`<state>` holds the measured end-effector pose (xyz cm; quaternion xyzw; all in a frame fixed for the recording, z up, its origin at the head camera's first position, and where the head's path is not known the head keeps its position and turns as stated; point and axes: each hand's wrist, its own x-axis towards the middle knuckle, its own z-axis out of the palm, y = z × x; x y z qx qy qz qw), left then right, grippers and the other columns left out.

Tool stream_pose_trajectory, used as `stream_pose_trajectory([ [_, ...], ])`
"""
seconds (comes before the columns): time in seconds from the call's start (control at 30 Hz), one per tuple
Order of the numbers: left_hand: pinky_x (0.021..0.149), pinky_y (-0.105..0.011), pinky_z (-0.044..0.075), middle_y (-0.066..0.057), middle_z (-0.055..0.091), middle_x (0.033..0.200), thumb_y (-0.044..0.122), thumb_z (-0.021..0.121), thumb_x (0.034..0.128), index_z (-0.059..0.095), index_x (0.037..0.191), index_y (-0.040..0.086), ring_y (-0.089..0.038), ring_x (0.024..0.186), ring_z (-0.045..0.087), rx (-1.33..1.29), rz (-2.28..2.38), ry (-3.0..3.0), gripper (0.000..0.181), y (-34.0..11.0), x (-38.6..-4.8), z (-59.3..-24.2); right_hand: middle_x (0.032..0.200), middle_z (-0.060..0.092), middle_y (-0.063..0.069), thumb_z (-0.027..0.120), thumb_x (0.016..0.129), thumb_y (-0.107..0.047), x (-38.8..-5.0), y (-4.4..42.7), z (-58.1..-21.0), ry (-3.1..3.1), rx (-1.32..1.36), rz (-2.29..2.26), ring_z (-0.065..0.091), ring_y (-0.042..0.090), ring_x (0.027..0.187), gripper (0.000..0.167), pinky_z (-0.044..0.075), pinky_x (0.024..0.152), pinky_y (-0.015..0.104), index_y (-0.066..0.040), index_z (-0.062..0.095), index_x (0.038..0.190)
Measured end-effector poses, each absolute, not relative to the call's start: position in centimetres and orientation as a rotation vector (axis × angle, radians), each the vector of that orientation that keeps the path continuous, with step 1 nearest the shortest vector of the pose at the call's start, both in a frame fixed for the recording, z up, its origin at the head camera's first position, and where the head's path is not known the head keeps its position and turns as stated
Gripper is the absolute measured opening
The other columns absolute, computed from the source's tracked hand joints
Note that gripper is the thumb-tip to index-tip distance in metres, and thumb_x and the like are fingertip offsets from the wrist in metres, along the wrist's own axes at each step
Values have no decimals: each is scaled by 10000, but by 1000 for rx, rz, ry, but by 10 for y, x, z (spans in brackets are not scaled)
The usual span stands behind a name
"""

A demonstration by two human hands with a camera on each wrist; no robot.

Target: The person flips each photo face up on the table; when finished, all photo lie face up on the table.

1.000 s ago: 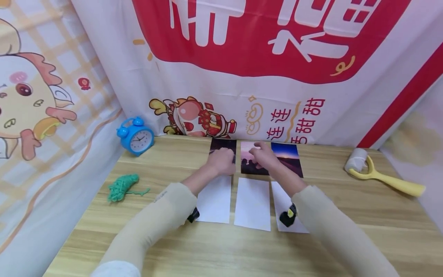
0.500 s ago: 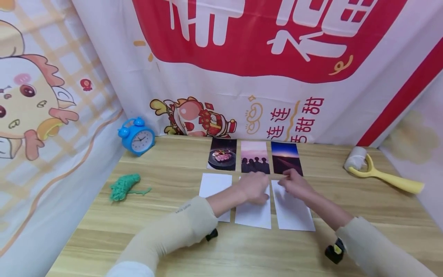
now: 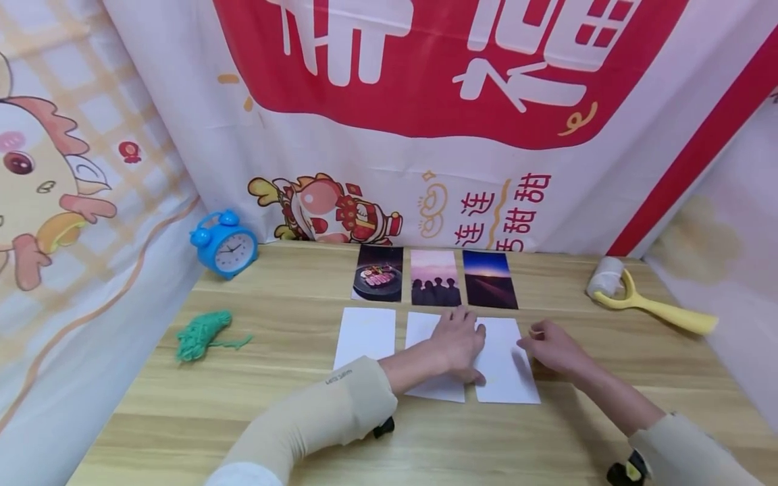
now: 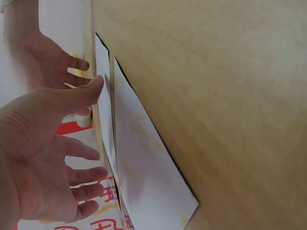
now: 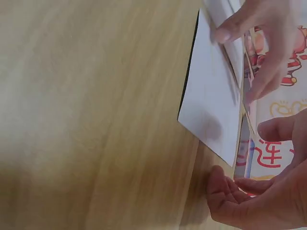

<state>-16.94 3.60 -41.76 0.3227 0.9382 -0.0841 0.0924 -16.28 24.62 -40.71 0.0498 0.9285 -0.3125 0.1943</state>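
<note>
Three white cards lie in a row: a left card [image 3: 367,337], a middle card [image 3: 434,386] and a right card [image 3: 507,364]. My left hand [image 3: 457,345], fingers spread and extended, is over the gap between the middle and right cards. In the left wrist view, the left thumb [image 4: 91,93] overlaps a card; whether it touches cannot be told. Beside the right card's right edge is my right hand [image 3: 556,349], fingers loosely bent around nothing. The right wrist view has the right thumb [image 5: 278,129] apart from the fingers.
Behind the cards lie a food photo [image 3: 377,275], a silhouette photo [image 3: 435,278] and a sunset photo [image 3: 489,280]. A blue alarm clock [image 3: 227,246] and green yarn [image 3: 203,334] are at left. A yellow-handled roller [image 3: 656,304] lies right. A printed cloth [image 3: 413,155] hangs behind.
Both hands have come back from the photos to the white cards. The left hand shifted right, and the right hand moved to the right card's outer edge. That card now sits closer to the middle one.
</note>
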Motion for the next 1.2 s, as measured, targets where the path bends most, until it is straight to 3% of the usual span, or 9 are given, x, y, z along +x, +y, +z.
stream_pose_trajectory([
  [0.13, 1132, -364, 359, -15, 496, 1514, 770, 696, 810, 536, 1483, 287, -216, 1436, 378, 932, -235, 2769, 844, 38, -168, -419, 1507, 368, 397, 515, 1039, -315, -157, 246, -399, 2437, 263, -1092, 459, 450, 1311, 751, 516, 1053, 542, 150, 221, 1550],
  [0.27, 1106, -370, 368, -10, 533, 1463, 746, 725, 803, 629, 1361, 318, -223, 1403, 396, 921, -205, 2778, 710, 38, -168, -421, 1242, 439, 269, 499, 1045, -333, -155, 240, -392, 2300, 330, -1258, 451, 368, 1190, 796, 555, 960, 476, 120, 131, 1586],
  [0.37, 1127, -392, 364, -9, 537, 1466, 735, 731, 804, 635, 1351, 318, -238, 1418, 392, 914, -192, 2784, 695, 37, -167, -421, 1172, 406, 197, 490, 1050, -317, -156, 236, -390, 2224, 347, -1328, 429, 318, 1149, 797, 566, 863, 389, 110, 94, 1595],
  [0.63, 1103, -391, 360, 10, 542, 1448, 727, 724, 818, 618, 1373, 312, -233, 1389, 402, 928, -207, 2784, 702, 39, -165, -419, 1449, 202, 290, 476, 1057, -309, -158, 238, -394, 2171, 373, -1373, 282, 404, 1300, 740, 553, 869, 371, 88, 137, 1580],
  [0.73, 1089, -376, 360, 20, 541, 1445, 730, 724, 815, 617, 1375, 317, -214, 1380, 402, 918, -224, 2784, 704, 39, -164, -419, 1370, 284, 262, 489, 1053, -304, -158, 239, -397, 2183, 381, -1372, 339, 362, 1243, 748, 549, 841, 339, 93, 137, 1580],
  [0.83, 1092, -370, 358, 28, 536, 1451, 731, 723, 815, 615, 1373, 321, -197, 1385, 395, 907, -224, 2783, 701, 38, -164, -419, 1112, 426, 156, 492, 1051, -283, -158, 240, -400, 2196, 391, -1385, 452, 258, 1038, 706, 536, 771, 291, 92, 178, 1560],
  [0.93, 1108, -379, 356, 27, 531, 1461, 731, 720, 819, 614, 1373, 319, -196, 1398, 387, 907, -215, 2778, 698, 37, -164, -419, 876, 425, 21, 487, 1045, -228, -158, 243, -404, 2199, 384, -1427, 469, 138, 825, 625, 512, 703, 258, 93, 217, 1509],
  [1.1, 1155, -404, 340, 27, 516, 1492, 737, 712, 822, 606, 1380, 319, -199, 1444, 364, 903, -196, 2773, 705, 35, -164, -420, 955, 530, 33, 490, 1047, -195, -162, 250, -409, 2221, 344, -1427, 524, 105, 828, 626, 522, 713, 252, 133, 207, 1499],
  [1.2, 1159, -409, 339, 24, 506, 1510, 744, 704, 823, 598, 1391, 318, -199, 1450, 362, 913, -196, 2772, 718, 35, -164, -421, 1025, 576, 46, 526, 1030, -166, -164, 253, -413, 2243, 329, -1420, 563, 108, 850, 599, 543, 722, 250, 160, 288, 1472],
])
